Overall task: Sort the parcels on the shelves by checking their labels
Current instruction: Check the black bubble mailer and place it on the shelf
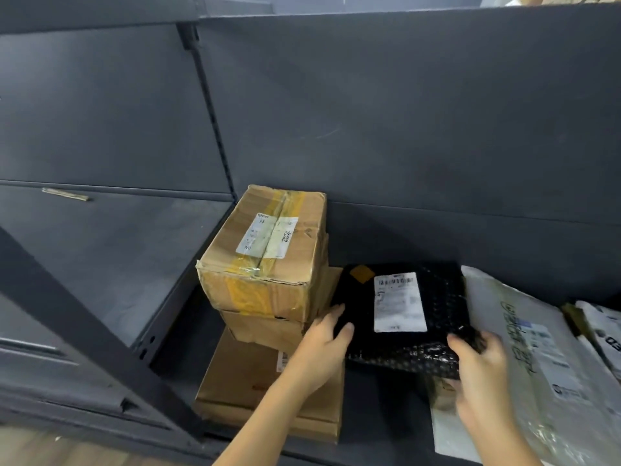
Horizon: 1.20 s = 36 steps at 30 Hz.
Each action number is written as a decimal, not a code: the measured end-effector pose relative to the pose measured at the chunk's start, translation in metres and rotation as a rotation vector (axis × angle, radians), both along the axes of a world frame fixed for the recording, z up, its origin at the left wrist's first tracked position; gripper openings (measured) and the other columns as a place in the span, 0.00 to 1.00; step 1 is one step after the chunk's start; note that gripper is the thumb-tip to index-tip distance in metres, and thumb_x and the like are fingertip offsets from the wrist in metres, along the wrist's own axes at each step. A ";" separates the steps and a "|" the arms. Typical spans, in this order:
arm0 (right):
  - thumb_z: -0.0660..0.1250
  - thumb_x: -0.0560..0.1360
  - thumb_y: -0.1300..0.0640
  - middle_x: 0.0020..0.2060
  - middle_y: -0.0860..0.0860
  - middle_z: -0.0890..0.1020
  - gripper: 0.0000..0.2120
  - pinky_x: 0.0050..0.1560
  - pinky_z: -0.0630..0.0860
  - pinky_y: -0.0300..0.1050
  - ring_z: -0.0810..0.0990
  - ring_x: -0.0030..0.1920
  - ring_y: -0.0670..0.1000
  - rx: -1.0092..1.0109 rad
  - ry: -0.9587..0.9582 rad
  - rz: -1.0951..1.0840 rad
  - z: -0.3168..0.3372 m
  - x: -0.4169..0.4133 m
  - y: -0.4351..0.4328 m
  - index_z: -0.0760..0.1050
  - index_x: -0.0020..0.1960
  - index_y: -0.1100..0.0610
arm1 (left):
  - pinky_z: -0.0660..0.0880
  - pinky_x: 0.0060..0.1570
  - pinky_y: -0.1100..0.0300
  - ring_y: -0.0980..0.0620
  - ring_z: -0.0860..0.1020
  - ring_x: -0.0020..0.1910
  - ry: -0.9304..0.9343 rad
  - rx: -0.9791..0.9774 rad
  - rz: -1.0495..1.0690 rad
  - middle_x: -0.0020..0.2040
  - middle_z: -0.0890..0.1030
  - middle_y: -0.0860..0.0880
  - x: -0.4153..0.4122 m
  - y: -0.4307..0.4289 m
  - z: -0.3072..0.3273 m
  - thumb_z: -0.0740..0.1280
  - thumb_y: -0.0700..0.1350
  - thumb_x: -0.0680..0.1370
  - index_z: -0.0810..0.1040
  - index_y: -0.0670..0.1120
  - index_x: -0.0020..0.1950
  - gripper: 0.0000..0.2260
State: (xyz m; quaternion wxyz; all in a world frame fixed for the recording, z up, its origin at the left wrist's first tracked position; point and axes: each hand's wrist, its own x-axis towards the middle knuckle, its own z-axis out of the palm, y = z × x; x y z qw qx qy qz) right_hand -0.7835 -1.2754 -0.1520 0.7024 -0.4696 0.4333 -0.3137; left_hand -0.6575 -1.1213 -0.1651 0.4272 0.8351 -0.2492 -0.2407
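Hands on the black parcel (400,314), lower centre of the frame, both of them. Left hand (322,344) clasps its left edge, fingers curled over the top; right hand (477,368) grips the near right corner, blurred, so the exact finger placing is hard to read. The parcel is a black bubble-wrap mailer, label (400,302) face up with a barcode along its top, tilted towards the camera. It seems to rest partly on the flat box (268,395) to its left and against the white bag (524,358) to its right, though whether it is lifted clear I cannot tell.

Step in hand, by my reading: the label check on this one. Print is too small to read from here. Next move calls for a steady two-handed hold, label kept up, then a slot picked for it, perhaps the bare shelf (117,264) at middle left.

Now the count. Cardboard boxes: three, stacked at centre, the top box (268,250) with yellow tape and a white label, a middle box (265,329) mostly hidden beneath it, the flat one at the bottom. Black mailers: one. White plastic bags: two, the big one at lower right and a second bag (601,334) cut off by the right edge. Six parcels in sight.
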 end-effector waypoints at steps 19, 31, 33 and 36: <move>0.61 0.77 0.65 0.57 0.51 0.75 0.21 0.55 0.78 0.60 0.79 0.53 0.53 0.060 -0.332 0.335 0.094 0.127 0.083 0.61 0.66 0.49 | 0.34 0.71 0.40 0.47 0.58 0.76 -0.608 0.175 0.506 0.71 0.71 0.51 0.076 0.070 0.122 0.54 0.50 0.82 0.74 0.49 0.67 0.18; 0.68 0.75 0.57 0.67 0.54 0.68 0.32 0.58 0.73 0.49 0.73 0.61 0.54 -0.144 0.016 0.475 0.072 0.146 0.065 0.54 0.73 0.52 | 0.37 0.72 0.40 0.48 0.55 0.77 -0.639 0.392 0.461 0.74 0.66 0.52 0.078 0.072 0.102 0.56 0.51 0.80 0.67 0.50 0.72 0.20; 0.66 0.76 0.53 0.72 0.52 0.62 0.33 0.62 0.69 0.47 0.69 0.66 0.54 -0.150 0.001 0.491 0.075 0.139 0.059 0.53 0.75 0.51 | 0.38 0.72 0.40 0.48 0.54 0.77 -0.692 0.395 0.448 0.74 0.65 0.51 0.075 0.063 0.108 0.56 0.51 0.80 0.66 0.48 0.73 0.21; 0.63 0.78 0.51 0.74 0.49 0.57 0.31 0.63 0.62 0.44 0.62 0.71 0.50 -0.232 -0.010 0.459 0.078 0.125 0.042 0.52 0.76 0.51 | 0.37 0.73 0.44 0.49 0.52 0.77 -0.787 0.283 0.382 0.76 0.62 0.49 0.062 0.032 0.122 0.56 0.51 0.80 0.63 0.47 0.75 0.23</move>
